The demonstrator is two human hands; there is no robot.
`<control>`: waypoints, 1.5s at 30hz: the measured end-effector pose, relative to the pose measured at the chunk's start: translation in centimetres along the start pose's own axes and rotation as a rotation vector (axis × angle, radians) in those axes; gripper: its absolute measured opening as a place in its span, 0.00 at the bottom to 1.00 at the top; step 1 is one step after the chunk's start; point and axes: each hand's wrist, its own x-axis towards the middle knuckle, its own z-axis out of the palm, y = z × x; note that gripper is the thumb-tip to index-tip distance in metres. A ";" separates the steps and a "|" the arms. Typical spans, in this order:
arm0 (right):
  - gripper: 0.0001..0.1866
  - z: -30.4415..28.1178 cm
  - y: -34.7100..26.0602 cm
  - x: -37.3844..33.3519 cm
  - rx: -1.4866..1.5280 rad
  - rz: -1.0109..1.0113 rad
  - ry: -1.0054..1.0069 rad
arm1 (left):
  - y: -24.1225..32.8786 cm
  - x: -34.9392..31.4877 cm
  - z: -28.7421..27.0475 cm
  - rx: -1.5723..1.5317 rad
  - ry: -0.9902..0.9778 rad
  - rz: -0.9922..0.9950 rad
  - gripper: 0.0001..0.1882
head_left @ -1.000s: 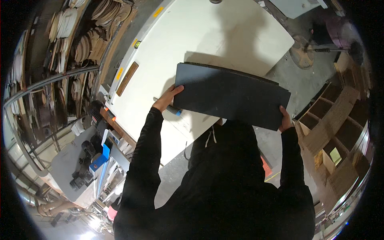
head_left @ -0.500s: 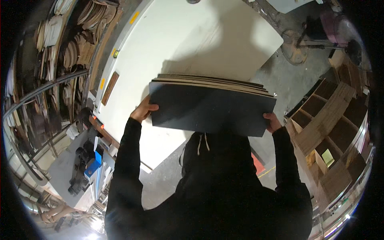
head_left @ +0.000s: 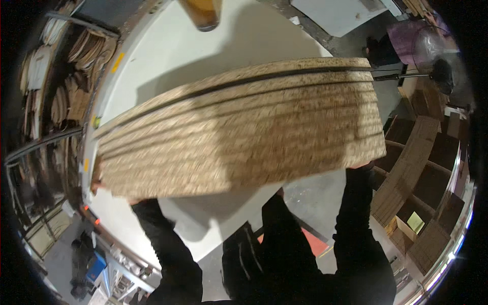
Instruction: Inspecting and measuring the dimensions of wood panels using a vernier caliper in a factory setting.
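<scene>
A stack of chipboard panels (head_left: pixel 244 132) fills the middle of the head view, its raw, speckled edges facing up and a dark face showing between the top layers. Under its left end is my left hand (head_left: pixel 133 201), mostly hidden, with fingertips showing at the corner. My right hand (head_left: pixel 361 164) grips the lower right corner from below, its fingers largely covered by the boards. Both hands carry the stack above a white tabletop (head_left: pixel 168 46), which lies in its shadow.
An amber, dark-bottomed object (head_left: pixel 203 15) stands at the table's far edge. Wooden compartment shelving (head_left: pixel 406 168) is on the right, near a fan (head_left: pixel 441 75). Racks of board offcuts (head_left: pixel 91 51) line the left. A red piece (head_left: pixel 314 243) lies on the floor by my legs.
The stack has come up closer to the head and tipped, so its chipboard edges show in place of the black face. Both hands have moved with it, still gripping its ends.
</scene>
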 end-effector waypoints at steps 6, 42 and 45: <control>0.48 8.8 -8.0 -11.0 0.334 0.142 0.106 | 1.7 3.8 1.8 0.219 0.588 -0.144 0.47; 0.39 12.0 9.2 14.8 1.958 -0.006 -0.457 | 11.8 -6.3 -21.1 -0.171 0.183 -0.948 0.32; 0.39 14.3 5.3 20.8 1.949 0.126 -0.552 | 13.9 -13.4 -13.5 0.051 0.449 -0.722 0.30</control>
